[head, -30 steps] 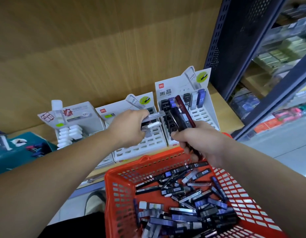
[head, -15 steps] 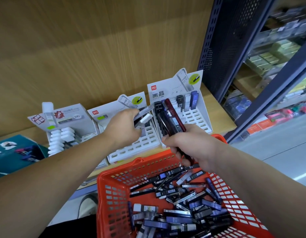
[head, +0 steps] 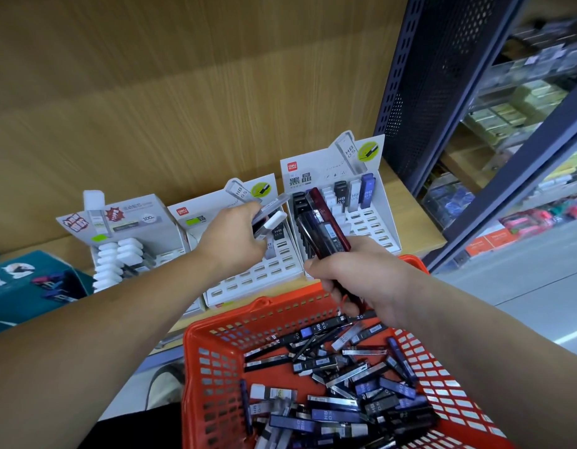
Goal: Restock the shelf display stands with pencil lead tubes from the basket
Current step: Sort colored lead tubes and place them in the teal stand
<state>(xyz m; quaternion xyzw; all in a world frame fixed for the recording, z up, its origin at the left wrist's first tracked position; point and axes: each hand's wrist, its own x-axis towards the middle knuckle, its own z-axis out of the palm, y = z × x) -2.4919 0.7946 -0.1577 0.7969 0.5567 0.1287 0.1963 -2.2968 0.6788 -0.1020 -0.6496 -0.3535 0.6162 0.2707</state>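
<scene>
An orange basket [head: 215, 358] at the bottom holds several loose pencil lead tubes [head: 332, 400]. Three white display stands sit on the wooden shelf: a left stand [head: 134, 228] with white-capped tubes, a middle stand [head: 248, 280] with mostly bare slots, and a right stand [head: 371, 218] with a few tubes in its back rows. My left hand [head: 232, 241] grips a couple of grey and white tubes [head: 270, 215] above the middle stand. My right hand [head: 355, 280] grips a bundle of dark tubes [head: 322, 225] in front of the right stand.
A teal box [head: 27, 286] lies on the shelf at far left. A dark blue perforated shelf upright [head: 442, 76] rises to the right of the stands. More stocked shelves [head: 520, 102] and the grey floor [head: 523, 296] lie beyond it.
Both hands have kept their tubes and stayed over the stands. The view has shifted a little; the left hand's tubes now point more toward the right stand.
</scene>
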